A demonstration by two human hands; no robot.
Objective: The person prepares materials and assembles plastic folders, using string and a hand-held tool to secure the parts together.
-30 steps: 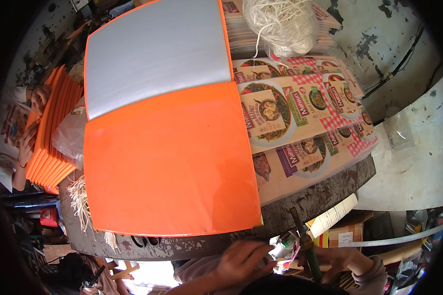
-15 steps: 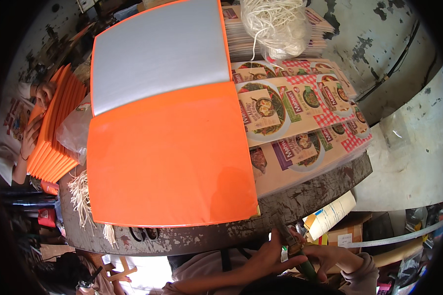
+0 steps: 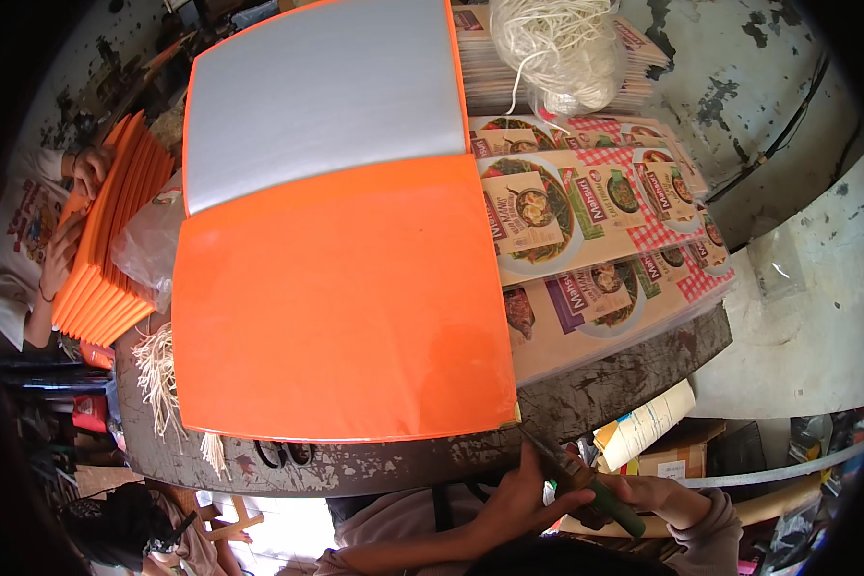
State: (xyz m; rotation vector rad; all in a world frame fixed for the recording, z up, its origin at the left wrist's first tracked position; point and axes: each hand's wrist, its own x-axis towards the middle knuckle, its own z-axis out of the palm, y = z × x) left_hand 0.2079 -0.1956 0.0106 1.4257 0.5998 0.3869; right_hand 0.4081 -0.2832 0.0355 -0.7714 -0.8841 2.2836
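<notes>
Near the table's front edge, both hands are closed around a green-handled tool [image 3: 616, 509] with a narrow dark blade, perhaps a knife. The blade slants up and left, its tip close to the front right corner of an orange folder [image 3: 346, 307]. My left hand [image 3: 518, 501] has its forefinger along the blade side and its thumb at the handle. From the right, my right hand [image 3: 651, 493] grips the handle, whose butt end sticks out below. The folder lies spread on the table, its grey inner panel [image 3: 326, 101] at the far side.
Printed cardboard sheets [image 3: 586, 331] are stacked right of the folder. A bag of white cord [image 3: 557, 58] sits behind them. Cut cords [image 3: 158, 374] and black scissors [image 3: 283, 453] lie at the table's [image 3: 374, 468] left front. Another person's hands hold orange folders [image 3: 115, 250] at left.
The tool has turned a little in my hands, and more of its green handle shows below. My right fingers have shifted on the handle. The whole view has moved slightly.
</notes>
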